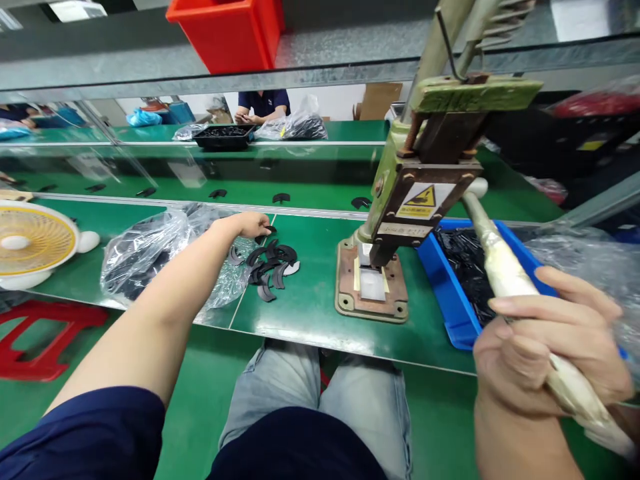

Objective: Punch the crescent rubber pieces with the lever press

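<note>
My left hand (253, 225) is closed, its fingertips on a black curved piece (269, 231) at the far side of a small pile of similar pieces (273, 263). A clear plastic bag (155, 240) with dark contents lies under and left of that forearm. My right hand (550, 340) is wrapped round the lever (505, 263) of a green hand press (425, 193), whose handle is covered in pale wrapping. Under the ram, on the press base (345, 280), sits a small metal plate (373, 285).
A blue bin (457, 327) with black plastic stands right of the press. At the left are a fan (30, 243) and a red stool (45, 340). Black pieces lie spaced along the green belt (320, 180). A red crate (230, 33) sits overhead; a person (263, 105) works opposite.
</note>
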`<state>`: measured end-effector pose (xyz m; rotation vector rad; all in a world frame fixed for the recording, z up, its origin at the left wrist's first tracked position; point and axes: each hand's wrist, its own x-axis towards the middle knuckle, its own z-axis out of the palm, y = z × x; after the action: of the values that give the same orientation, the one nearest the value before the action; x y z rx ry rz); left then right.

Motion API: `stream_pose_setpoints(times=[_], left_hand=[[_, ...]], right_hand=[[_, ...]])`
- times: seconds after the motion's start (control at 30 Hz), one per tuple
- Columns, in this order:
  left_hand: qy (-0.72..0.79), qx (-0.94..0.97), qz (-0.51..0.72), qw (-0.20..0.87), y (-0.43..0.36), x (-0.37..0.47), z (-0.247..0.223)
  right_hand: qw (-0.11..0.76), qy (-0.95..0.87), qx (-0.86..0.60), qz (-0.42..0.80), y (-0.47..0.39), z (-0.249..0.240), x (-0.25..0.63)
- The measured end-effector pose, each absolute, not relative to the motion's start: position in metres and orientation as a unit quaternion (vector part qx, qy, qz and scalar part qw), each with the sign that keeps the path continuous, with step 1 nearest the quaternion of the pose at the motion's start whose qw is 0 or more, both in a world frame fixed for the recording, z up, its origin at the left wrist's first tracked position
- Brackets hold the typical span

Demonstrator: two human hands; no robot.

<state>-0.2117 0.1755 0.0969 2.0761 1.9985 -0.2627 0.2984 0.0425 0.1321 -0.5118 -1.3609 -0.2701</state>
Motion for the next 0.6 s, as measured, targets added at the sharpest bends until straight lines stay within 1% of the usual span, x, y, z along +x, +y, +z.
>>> stream_pose_setpoints(times=[0.07, 0.1, 0.17, 0.27, 0.3, 0.37, 0.47, 0.6], left_hand=[[0.688, 0.710, -0.002, 0.148, 0.168, -0.201, 0.101], [0.686, 0.705, 0.042, 0.178, 0.164, -0.190, 0.102], [0.666, 0.684, 0.117, 0.274, 0.152, -0.157, 0.100], [0.588, 0.638, 0.222, 0.445, 0.131, -0.088, 0.093], [0.553, 0.624, 0.246, 0.495, 0.124, -0.063, 0.089], [0.501, 0.600, 0.273, 0.560, 0.113, -0.021, 0.082], [0.484, 0.570, 0.281, 0.601, 0.106, 0.023, 0.074], [0.503, 0.550, 0.286, 0.602, 0.110, 0.045, 0.070]], right_hand=[[0.751, -0.612, -0.227, -0.105, 0.040, 0.132, 0.294], [0.757, -0.604, -0.229, -0.098, 0.039, 0.132, 0.292], [0.762, -0.596, -0.240, -0.086, 0.036, 0.131, 0.289], [0.751, -0.602, -0.259, -0.073, 0.030, 0.130, 0.288], [0.747, -0.607, -0.262, -0.069, 0.028, 0.130, 0.289], [0.737, -0.618, -0.267, -0.061, 0.024, 0.130, 0.291], [0.721, -0.633, -0.278, -0.052, 0.019, 0.131, 0.293], [0.710, -0.644, -0.282, -0.048, 0.016, 0.131, 0.294]])
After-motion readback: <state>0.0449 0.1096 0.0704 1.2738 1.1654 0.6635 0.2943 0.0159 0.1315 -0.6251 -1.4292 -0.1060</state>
